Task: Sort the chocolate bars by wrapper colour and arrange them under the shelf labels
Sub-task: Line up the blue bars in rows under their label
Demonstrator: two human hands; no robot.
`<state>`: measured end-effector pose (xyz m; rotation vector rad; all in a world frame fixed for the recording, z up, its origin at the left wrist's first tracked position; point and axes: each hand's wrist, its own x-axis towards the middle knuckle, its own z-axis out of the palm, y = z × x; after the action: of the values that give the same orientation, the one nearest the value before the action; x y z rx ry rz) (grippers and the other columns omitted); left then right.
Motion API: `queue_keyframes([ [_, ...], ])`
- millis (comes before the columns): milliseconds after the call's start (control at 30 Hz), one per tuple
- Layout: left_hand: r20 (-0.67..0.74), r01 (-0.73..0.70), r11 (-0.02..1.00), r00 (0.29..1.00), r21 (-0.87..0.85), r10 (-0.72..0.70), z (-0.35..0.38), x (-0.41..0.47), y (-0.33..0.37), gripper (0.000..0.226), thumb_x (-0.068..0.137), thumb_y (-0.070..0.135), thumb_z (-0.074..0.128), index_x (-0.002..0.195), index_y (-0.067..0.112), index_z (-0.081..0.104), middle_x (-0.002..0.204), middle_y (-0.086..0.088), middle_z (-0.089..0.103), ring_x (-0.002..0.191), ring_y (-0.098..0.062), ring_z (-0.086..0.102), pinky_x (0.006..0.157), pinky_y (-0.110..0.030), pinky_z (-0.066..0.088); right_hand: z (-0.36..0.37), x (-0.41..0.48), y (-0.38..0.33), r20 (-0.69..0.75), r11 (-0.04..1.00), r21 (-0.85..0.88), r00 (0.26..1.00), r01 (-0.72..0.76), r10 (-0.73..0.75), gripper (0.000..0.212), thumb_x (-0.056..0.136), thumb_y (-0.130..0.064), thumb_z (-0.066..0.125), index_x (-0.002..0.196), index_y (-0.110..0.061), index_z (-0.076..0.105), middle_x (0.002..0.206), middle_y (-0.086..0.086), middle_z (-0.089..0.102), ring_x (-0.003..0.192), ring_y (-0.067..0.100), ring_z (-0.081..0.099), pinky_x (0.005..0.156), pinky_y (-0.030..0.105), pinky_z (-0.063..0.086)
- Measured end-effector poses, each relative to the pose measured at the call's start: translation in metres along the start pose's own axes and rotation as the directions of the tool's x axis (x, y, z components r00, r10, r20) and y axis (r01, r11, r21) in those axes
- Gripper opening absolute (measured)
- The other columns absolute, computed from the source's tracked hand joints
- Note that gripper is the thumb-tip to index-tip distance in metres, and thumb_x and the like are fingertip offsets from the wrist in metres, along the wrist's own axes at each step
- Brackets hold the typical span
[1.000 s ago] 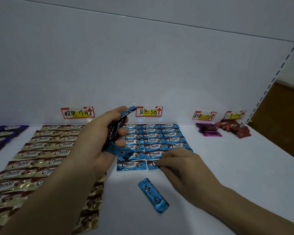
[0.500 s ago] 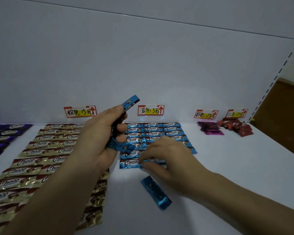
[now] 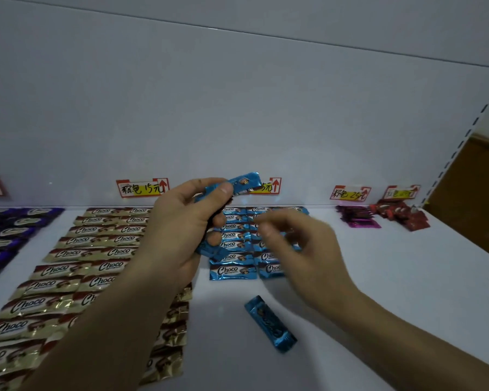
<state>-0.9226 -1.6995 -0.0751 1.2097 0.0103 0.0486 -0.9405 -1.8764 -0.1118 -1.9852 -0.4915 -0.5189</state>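
Note:
My left hand (image 3: 178,232) is raised over the shelf and grips a small bunch of blue-wrapped chocolate bars (image 3: 239,184), one sticking out past the thumb. My right hand (image 3: 302,249) hovers, blurred, just to its right with fingers apart and nothing in them, above the rows of blue bars (image 3: 232,270) laid under the blue label (image 3: 271,186). One loose blue bar (image 3: 270,324) lies askew nearer me. Gold bars (image 3: 76,266) fill rows under the left label (image 3: 143,188).
Purple bars (image 3: 9,230) lie at the far left. A pink pile (image 3: 357,217) and a red pile (image 3: 400,214) sit at the back right under their own labels (image 3: 350,192). The white shelf (image 3: 393,277) ends at a perforated upright on the right.
My right hand has lifted off the front row of blue bars and moved up towards my left hand. My left hand has risen slightly with its bunch.

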Motion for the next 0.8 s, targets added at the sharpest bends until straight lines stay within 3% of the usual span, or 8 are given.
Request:
queue_keyframes([
  [67, 0.090, -0.019, 0.996, 0.996, 0.091, 0.011, 0.001, -0.001, -0.003, 0.019, 0.084, 0.019, 0.074, 0.103, 0.014, 0.074, 0.072, -0.004, 0.062, 0.052, -0.008, 0.047, 0.039, -0.020, 0.038, -0.015, 0.009, -0.016, 0.034, 0.891, 0.398, 0.974, -0.217, 0.222, 0.023, 0.093, -0.029, 0.067, 0.113, -0.018, 0.065, 0.098, 0.004, 0.076, 0.088, 0.021, 0.074, 0.070, 0.033, 0.060],
  [100, 0.131, -0.038, 0.986, 0.991, 0.161, 0.017, 0.002, -0.003, -0.006, 0.019, 0.084, 0.020, 0.074, 0.102, 0.016, 0.074, 0.070, -0.004, 0.061, 0.051, -0.009, 0.046, 0.040, -0.021, 0.038, -0.021, 0.012, -0.020, 0.085, 0.839, 0.465, 0.958, -0.282, 0.274, 0.027, 0.091, -0.023, 0.068, 0.116, -0.015, 0.062, 0.097, 0.007, 0.076, 0.084, 0.022, 0.075, 0.066, 0.030, 0.060],
  [233, 0.204, -0.042, 0.969, 0.979, 0.245, -0.009, 0.014, -0.011, -0.011, 0.022, 0.083, 0.029, 0.072, 0.099, 0.014, 0.073, 0.062, -0.001, 0.055, 0.045, -0.009, 0.039, 0.038, -0.021, 0.032, -0.035, 0.012, -0.019, 0.090, 0.862, 0.419, 0.957, -0.286, 0.274, 0.021, 0.090, -0.002, 0.069, 0.109, -0.009, 0.066, 0.097, 0.006, 0.077, 0.085, 0.022, 0.076, 0.066, 0.029, 0.060],
  [333, 0.129, 0.130, 0.990, 0.982, 0.059, -0.136, 0.014, -0.008, -0.008, 0.033, 0.081, 0.036, 0.069, 0.097, 0.007, 0.071, 0.067, 0.000, 0.054, 0.045, -0.006, 0.037, 0.035, -0.018, 0.031, -0.056, 0.007, 0.000, 0.036, 0.947, 0.263, 0.983, -0.185, 0.182, 0.022, 0.092, 0.003, 0.066, 0.105, -0.012, 0.072, 0.098, -0.001, 0.075, 0.090, 0.016, 0.074, 0.067, 0.025, 0.059],
  [400, 0.117, 0.257, 0.961, 0.962, -0.098, -0.245, 0.009, -0.003, -0.005, 0.027, 0.082, 0.032, 0.070, 0.096, 0.008, 0.068, 0.070, 0.001, 0.054, 0.044, -0.004, 0.037, 0.033, -0.016, 0.030, -0.074, -0.003, 0.018, 0.083, 0.995, 0.023, 0.992, -0.099, 0.097, 0.020, 0.092, 0.000, 0.067, 0.100, -0.016, 0.074, 0.099, -0.007, 0.074, 0.098, 0.015, 0.071, 0.069, 0.027, 0.059],
  [533, 0.140, 0.349, 0.895, 0.937, -0.280, -0.321, 0.002, 0.006, -0.005, 0.026, 0.071, 0.024, 0.073, 0.093, 0.013, 0.063, 0.072, 0.002, 0.055, 0.045, -0.004, 0.037, 0.033, -0.015, 0.031, -0.103, -0.031, 0.054, 0.177, 0.890, -0.453, 0.984, 0.052, 0.033, 0.006, 0.089, -0.030, 0.071, 0.092, -0.035, 0.072, 0.091, -0.026, 0.069, 0.095, 0.000, 0.064, 0.068, 0.013, 0.051],
  [633, 0.170, 0.341, 0.896, 0.938, -0.284, -0.303, 0.001, 0.012, -0.009, 0.028, 0.068, 0.026, 0.074, 0.091, 0.015, 0.064, 0.072, 0.003, 0.056, 0.043, -0.004, 0.037, 0.032, -0.017, 0.032, -0.109, -0.041, 0.066, 0.276, 0.850, -0.500, 0.961, 0.167, -0.027, 0.014, 0.092, -0.037, 0.066, 0.099, -0.028, 0.074, 0.096, -0.020, 0.070, 0.092, -0.007, 0.061, 0.076, 0.005, 0.046],
  [800, 0.147, 0.323, 0.910, 0.944, -0.259, -0.294, -0.001, 0.016, -0.011, 0.031, 0.065, 0.028, 0.073, 0.091, 0.016, 0.063, 0.069, 0.004, 0.057, 0.042, -0.005, 0.038, 0.031, -0.018, 0.032, -0.105, -0.047, 0.075, 0.271, 0.830, -0.537, 0.963, 0.151, 0.001, 0.013, 0.090, -0.027, 0.072, 0.102, -0.030, 0.074, 0.101, -0.017, 0.071, 0.095, 0.000, 0.062, 0.078, 0.017, 0.054],
])
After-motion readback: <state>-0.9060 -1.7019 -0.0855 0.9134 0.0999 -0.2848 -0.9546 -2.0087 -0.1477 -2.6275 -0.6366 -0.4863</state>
